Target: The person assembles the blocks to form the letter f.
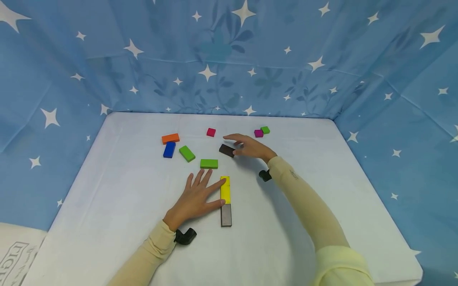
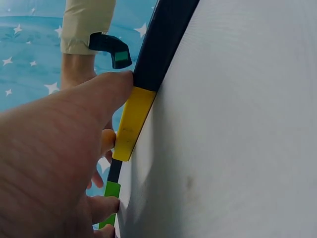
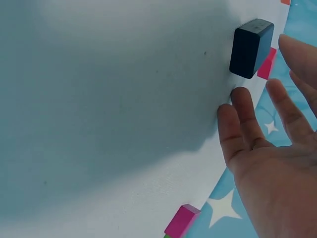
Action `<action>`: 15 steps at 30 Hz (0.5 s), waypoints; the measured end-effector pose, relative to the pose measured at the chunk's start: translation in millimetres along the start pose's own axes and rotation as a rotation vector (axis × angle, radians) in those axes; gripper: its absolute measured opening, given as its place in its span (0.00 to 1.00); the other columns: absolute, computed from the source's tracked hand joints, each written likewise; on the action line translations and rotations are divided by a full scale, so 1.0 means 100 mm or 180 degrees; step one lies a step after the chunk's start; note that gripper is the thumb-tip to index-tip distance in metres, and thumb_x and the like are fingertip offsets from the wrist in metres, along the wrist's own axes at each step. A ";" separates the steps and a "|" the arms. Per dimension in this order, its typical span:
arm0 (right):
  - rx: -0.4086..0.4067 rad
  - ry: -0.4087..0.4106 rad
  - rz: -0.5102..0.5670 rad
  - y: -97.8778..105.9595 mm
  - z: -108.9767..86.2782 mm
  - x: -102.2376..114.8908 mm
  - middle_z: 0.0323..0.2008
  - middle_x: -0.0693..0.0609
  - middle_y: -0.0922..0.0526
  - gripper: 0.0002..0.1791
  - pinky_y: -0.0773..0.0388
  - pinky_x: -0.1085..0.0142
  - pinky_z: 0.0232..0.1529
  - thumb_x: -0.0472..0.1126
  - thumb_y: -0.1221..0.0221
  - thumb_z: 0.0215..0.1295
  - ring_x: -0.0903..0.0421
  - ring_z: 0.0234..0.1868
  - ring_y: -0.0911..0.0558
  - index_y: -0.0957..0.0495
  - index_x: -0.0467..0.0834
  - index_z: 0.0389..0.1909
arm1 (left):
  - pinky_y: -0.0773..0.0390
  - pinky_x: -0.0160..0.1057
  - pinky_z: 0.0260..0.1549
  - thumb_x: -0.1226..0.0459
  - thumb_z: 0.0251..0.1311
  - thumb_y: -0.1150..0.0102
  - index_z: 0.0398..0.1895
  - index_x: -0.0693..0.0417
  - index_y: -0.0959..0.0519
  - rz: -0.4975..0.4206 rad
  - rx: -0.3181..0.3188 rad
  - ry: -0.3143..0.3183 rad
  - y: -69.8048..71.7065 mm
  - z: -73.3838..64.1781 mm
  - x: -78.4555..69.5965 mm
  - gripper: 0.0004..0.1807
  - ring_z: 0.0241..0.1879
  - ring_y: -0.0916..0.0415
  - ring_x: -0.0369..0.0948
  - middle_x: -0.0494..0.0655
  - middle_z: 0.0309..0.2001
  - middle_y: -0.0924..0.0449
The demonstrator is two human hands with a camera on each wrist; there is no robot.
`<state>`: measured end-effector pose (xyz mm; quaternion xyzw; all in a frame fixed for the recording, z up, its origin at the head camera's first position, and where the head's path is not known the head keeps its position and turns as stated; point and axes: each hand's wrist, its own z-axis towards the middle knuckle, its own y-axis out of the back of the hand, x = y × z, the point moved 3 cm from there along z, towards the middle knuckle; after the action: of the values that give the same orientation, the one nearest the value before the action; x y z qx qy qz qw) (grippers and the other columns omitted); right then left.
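Observation:
My left hand (image 1: 195, 200) lies with spread fingers over the table. Its index fingertip touches the far part of a yellow block (image 1: 225, 190), and its thumb tip is at the joint with a dark grey block (image 1: 226, 216). The two blocks stand end to end in a straight row. In the left wrist view the thumb sits by the yellow block (image 2: 132, 124) and the dark one (image 2: 166, 39). My right hand (image 1: 252, 147) reaches over a black block (image 1: 226, 149), fingers relaxed. In the right wrist view, a gap shows between these fingers and the black block (image 3: 250, 49).
Green blocks (image 1: 209, 163) (image 1: 187, 153), a blue block (image 1: 169, 149) and an orange block (image 1: 170, 138) lie left and ahead. A red block (image 1: 211, 132) is at the back, with a magenta block (image 1: 259, 133) and a small green block (image 1: 265, 130) to its right. A starry blue curtain (image 1: 229, 59) surrounds the white table (image 1: 107, 178).

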<state>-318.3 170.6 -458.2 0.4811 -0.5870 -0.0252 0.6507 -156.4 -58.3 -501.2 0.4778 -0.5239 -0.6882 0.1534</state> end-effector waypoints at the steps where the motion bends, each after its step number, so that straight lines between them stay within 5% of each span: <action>1: 0.0014 -0.0043 -0.0047 0.00 0.02 -0.01 0.80 0.43 0.34 0.35 0.29 0.46 0.71 0.32 0.40 0.75 0.40 0.69 0.26 0.34 0.42 0.81 | 0.67 0.72 0.75 0.38 0.74 0.43 0.84 0.39 0.35 -0.0009 0.0003 -0.0004 0.00 0.00 0.00 0.40 0.84 0.64 0.66 0.65 0.85 0.54; 8: 0.0038 -0.0234 -0.0170 -0.03 0.11 -0.04 0.76 0.44 0.30 0.35 0.23 0.48 0.65 0.34 0.35 0.74 0.42 0.65 0.24 0.30 0.46 0.80 | 0.68 0.72 0.75 0.38 0.75 0.44 0.84 0.39 0.35 -0.0054 0.0034 0.0008 -0.02 0.01 0.01 0.40 0.84 0.65 0.65 0.65 0.85 0.55; 15: 0.0110 -0.0037 -0.0268 -0.13 0.24 0.08 0.85 0.49 0.45 0.45 0.50 0.42 0.81 0.47 0.31 0.70 0.46 0.84 0.47 0.39 0.47 0.84 | 0.69 0.71 0.76 0.37 0.75 0.45 0.85 0.39 0.36 -0.0036 0.0081 0.0032 -0.01 0.01 0.03 0.40 0.84 0.67 0.64 0.63 0.86 0.57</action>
<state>-328.0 144.9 -464.6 0.5164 -0.5704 -0.0451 0.6372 -158.6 -59.0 -503.9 0.4862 -0.5292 -0.6799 0.1460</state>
